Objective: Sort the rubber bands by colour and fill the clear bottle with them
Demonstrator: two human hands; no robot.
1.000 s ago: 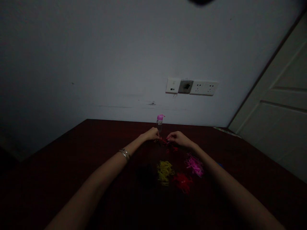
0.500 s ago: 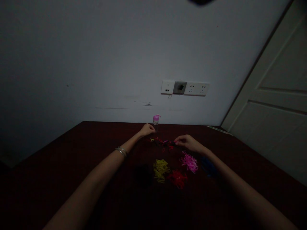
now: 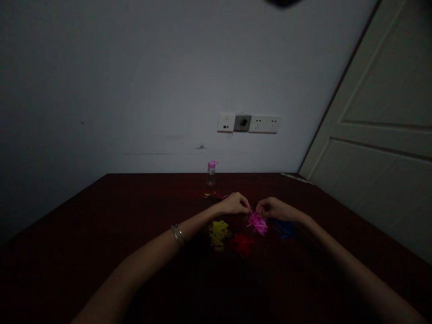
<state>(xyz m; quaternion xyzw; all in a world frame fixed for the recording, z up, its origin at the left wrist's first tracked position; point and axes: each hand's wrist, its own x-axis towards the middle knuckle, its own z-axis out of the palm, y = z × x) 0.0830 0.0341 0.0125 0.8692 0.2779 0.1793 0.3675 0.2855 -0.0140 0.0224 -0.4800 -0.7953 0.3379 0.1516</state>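
My left hand (image 3: 238,204) reaches across to the pink pile of rubber-band-like loops (image 3: 258,223), its fingertips pinched at the pile's upper edge. Just to the right, my right hand (image 3: 272,209) also has its fingers pinched together, touching the top of the same pile. What lies between the fingers of either hand is too dark and small to make out. Nearer to me are a yellow pile of loops (image 3: 219,233) and a red pile (image 3: 243,244). A blue pile (image 3: 284,228) sits below my right wrist.
A clear bottle with a pink cap (image 3: 211,173) stands upright near the wall. Some loose coloured loops (image 3: 207,195) lie in front of it, partly behind my left hand. The dark table (image 3: 145,189) meets a wall with sockets (image 3: 265,124); a pale door (image 3: 378,130) is at right.
My left hand has left the bottle and moved right to the pink pile. My right hand has come from the loose loops toward that pile. The view has shifted slightly.
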